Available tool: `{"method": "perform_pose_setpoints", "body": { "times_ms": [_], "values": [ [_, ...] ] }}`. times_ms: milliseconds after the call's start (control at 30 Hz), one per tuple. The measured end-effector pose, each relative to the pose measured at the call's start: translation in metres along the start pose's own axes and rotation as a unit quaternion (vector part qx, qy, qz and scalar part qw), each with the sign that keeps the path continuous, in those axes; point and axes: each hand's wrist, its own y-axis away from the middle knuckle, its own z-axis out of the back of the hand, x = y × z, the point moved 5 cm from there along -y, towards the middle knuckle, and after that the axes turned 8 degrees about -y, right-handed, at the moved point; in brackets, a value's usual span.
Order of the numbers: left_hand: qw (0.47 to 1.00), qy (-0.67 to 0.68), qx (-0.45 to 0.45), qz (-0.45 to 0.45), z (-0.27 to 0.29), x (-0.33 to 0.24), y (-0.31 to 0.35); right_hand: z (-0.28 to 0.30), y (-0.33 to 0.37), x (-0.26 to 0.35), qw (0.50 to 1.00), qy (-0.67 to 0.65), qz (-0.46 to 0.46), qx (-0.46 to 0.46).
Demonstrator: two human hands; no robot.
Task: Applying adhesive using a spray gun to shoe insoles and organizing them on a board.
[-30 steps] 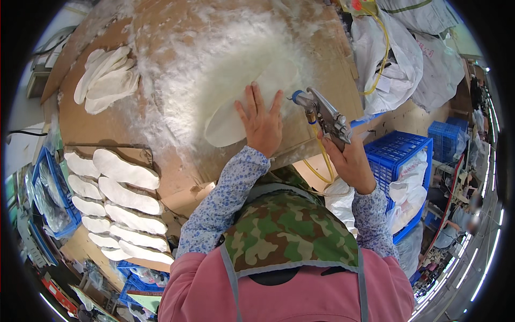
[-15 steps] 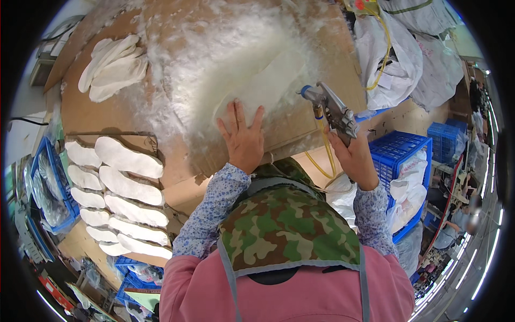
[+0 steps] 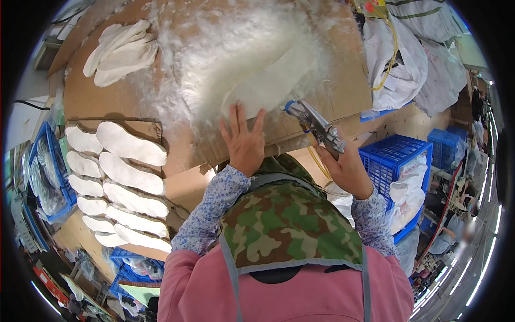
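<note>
A pale insole point(image 3: 263, 83) lies on the cardboard, its edges hard to pick out against the white coating there. My left hand point(image 3: 243, 138) is open, with spread fingers resting on the insole's near left end. Gripped in my right hand point(image 3: 346, 167) is a metal spray gun point(image 3: 317, 124), its blue-ringed nozzle pointing left over the cardboard's near edge. The nozzle is apart from the insole. A yellow hose point(image 3: 316, 156) runs down from the gun. Whether spray is coming out I cannot tell.
Fibre-strewn cardboard point(image 3: 346, 91) covers the table. At the left, several white insoles point(image 3: 131, 172) lie in two columns on a board; a loose pile of insoles point(image 3: 126, 53) sits at the far left. A blue crate point(image 3: 397, 147) with white bags stands at the right, below white sacks point(image 3: 394, 64).
My right hand has brought the spray gun left and a little nearer to me, closer to my left hand. The left hand still rests on the insole, its fingers spread.
</note>
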Motion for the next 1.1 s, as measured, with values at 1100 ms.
{"method": "perform_pose_setpoints", "body": {
  "times_ms": [1100],
  "values": [
    [0.998,-0.046,-0.018,0.049,-0.001,0.007,0.029,0.025,0.006,-0.010,0.999,0.015,0.035,0.000]
  ]
}}
